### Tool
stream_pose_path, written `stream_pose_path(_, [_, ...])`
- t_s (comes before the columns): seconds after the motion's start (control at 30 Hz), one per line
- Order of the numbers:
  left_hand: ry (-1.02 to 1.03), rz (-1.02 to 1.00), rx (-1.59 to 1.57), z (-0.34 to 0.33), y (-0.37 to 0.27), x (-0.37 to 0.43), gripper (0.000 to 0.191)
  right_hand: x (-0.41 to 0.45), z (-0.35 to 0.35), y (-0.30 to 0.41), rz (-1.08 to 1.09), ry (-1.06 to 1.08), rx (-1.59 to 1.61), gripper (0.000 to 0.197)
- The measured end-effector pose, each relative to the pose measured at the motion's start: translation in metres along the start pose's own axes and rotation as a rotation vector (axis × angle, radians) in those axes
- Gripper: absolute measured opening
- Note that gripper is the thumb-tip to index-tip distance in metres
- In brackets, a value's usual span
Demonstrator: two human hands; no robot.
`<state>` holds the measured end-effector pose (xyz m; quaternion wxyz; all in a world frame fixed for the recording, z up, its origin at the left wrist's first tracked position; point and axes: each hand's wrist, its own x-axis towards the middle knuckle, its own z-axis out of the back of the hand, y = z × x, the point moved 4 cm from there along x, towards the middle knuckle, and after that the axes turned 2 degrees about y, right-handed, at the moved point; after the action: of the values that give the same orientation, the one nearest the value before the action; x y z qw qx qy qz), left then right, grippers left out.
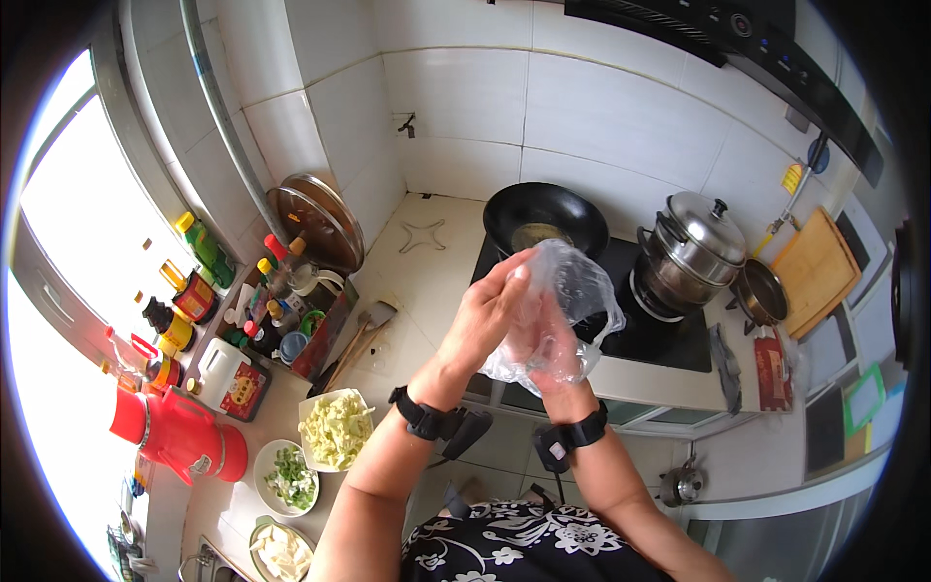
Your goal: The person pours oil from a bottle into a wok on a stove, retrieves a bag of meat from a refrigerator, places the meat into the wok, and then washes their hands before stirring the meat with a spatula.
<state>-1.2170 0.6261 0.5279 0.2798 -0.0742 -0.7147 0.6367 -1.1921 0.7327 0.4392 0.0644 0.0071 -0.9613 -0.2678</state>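
A clear plastic bag is stretched between my hands in front of the cooktop. My left hand grips its rim with thumb and fingers. My right hand is behind or inside the crumpled film, which blurs its fingers, so its grip is unclear. Just beyond the bag, a black wok on the cooktop holds a little yellowish liquid. Chopped cabbage in a square bowl, cut green onion on a white plate and pale slices in another bowl stand at lower left.
A lidded steel pot stands on the right burner. Seasoning bottles fill a box on the left, near a spatula and a red thermos. Wooden cutting boards and a small pan are at right; a range hood hangs above.
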Motion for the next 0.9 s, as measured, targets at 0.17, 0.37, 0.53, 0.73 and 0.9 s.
stream_pose_path(0.17, [-0.167,-0.149,0.251,0.022,0.003,0.031,0.049,0.036,0.001,0.008,0.017,-0.033,0.16,0.048])
stream_pose_path(0.37, [-0.246,-0.313,0.92,0.021,0.021,0.038,0.034,0.073,0.019,0.023,-0.072,-0.041,0.08,0.05])
stream_pose_path(0.53, [-0.306,-0.08,-0.129,0.033,0.026,0.071,0.011,0.087,0.015,0.034,-0.104,0.033,0.113,0.046])
stream_pose_path(0.73, [-0.304,-0.202,-0.546,0.036,0.005,0.104,0.008,0.104,0.046,0.049,-0.13,0.031,0.315,0.037])
stream_pose_path(0.9, [-0.533,-0.241,-0.5,0.068,0.003,0.118,0.016,0.111,0.062,0.07,-0.253,0.038,0.431,0.036])
